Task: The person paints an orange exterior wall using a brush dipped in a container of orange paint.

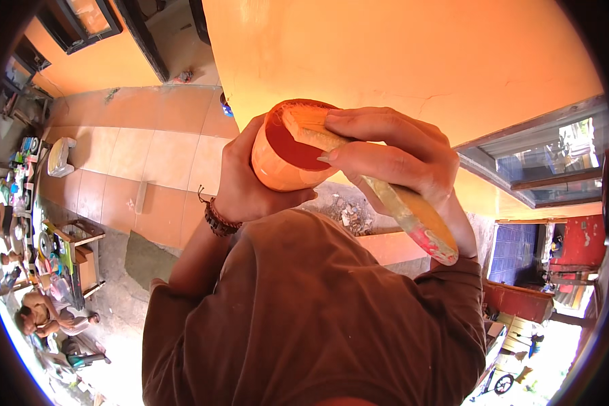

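Note:
My left hand point(240, 169) is wrapped round an orange cup-like container point(284, 174), tilted so that its dark orange inside shows. In my right hand point(402, 145) is a paintbrush point(413, 213), gripped near its head. The brush's wooden handle slants down to the right and ends in a red-smeared tip. Its bristle end lies at the container's rim, partly inside the opening. How much paint the container holds I cannot tell.
An orange wall point(399, 54) rises right in front of me, with a dark-framed window point(555, 162) at right. Tiled floor point(162, 149) stretches left, bearing a white block-like object point(61, 157). A wooden cabinet point(81, 260) and seated people point(47, 314) are at far left.

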`<state>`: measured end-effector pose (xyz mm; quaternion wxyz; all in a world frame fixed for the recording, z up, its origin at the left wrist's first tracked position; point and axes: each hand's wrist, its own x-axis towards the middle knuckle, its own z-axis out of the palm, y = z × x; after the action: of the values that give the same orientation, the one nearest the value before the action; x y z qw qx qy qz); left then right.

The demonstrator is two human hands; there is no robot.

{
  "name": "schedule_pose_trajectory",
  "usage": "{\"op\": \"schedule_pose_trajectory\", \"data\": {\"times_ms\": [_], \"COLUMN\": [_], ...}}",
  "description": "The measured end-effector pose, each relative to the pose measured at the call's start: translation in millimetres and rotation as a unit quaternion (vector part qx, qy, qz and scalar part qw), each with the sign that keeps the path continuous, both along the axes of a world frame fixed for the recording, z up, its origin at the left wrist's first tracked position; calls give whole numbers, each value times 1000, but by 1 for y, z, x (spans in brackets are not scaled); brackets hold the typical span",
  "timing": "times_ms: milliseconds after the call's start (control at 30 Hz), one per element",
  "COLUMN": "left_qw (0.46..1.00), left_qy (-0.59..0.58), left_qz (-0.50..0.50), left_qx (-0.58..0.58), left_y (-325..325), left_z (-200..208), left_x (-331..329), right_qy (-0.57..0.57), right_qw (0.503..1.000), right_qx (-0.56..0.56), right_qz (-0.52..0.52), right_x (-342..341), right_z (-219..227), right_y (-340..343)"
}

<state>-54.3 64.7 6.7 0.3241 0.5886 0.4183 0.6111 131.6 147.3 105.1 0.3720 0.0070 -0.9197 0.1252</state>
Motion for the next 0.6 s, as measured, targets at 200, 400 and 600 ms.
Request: {"op": "schedule_pose_trajectory", "data": {"times_ms": [200, 400, 600], "left_qw": [1000, 999, 995], "left_qy": [-18, -8, 77], "left_qz": [16, 35, 63], "left_qx": [-3, 7, 1], "left_y": [4, 2, -5], "left_z": [-5, -10, -16], "left_x": [3, -3, -15], "right_qy": [29, 35, -124], "right_qw": [999, 978, 839], "right_qx": [22, -207, -528], "right_qz": [1, -8, 34], "right_x": [-3, -13, -27], "right_z": [-10, 2, 5], "right_y": [7, 13, 34]}}
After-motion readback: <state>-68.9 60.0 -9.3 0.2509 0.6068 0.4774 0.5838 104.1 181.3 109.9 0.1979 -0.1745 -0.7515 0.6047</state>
